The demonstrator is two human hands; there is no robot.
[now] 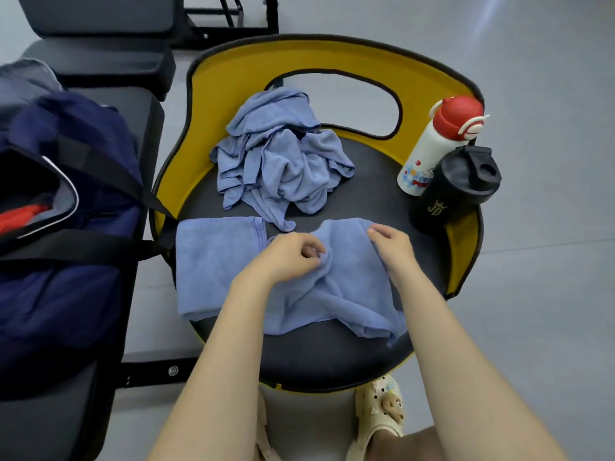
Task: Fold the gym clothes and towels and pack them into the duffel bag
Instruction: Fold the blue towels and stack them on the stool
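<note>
A navy duffel bag [66, 201] sits open on a black bench at left; beside it, a black-and-yellow chair [332, 64] holds a crumpled blue towel [283, 161] behind a flatter blue towel [216, 267]; the left hand [293, 254] pinches its middle fold, the right hand [391, 244] grips its right edge; two bottles stand at right

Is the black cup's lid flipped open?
Yes, the black cup beside the white bottle has its flip cap raised, leaving the round drinking hole on top uncovered.
</note>
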